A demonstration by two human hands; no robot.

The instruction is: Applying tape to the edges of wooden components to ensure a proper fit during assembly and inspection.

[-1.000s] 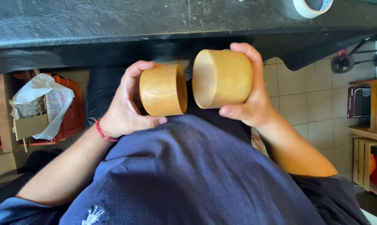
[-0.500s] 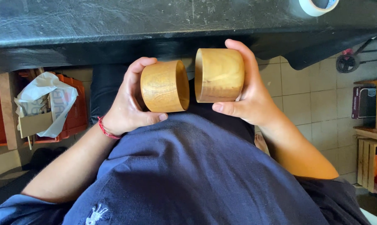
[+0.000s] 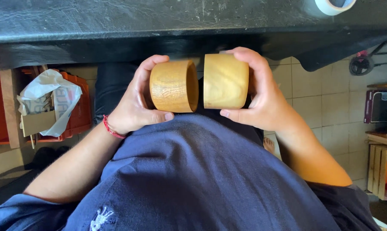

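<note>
Two round wooden cups are held side by side in front of my dark blue shirt, just below the edge of a black counter. My left hand grips the left wooden cup, thumb under it, its open mouth turned to the right. My right hand grips the right wooden cup from the outer side. The rims of the two cups nearly touch, with a thin dark gap between them. A red string bracelet circles my left wrist.
A roll of white tape lies on the counter's far right. Below left stand red crates with a white plastic bag and cardboard. Wooden shelves stand at the right on a tiled floor.
Both hands have brought the cups closer together and level. The right cup came down and turned so its side faces me.
</note>
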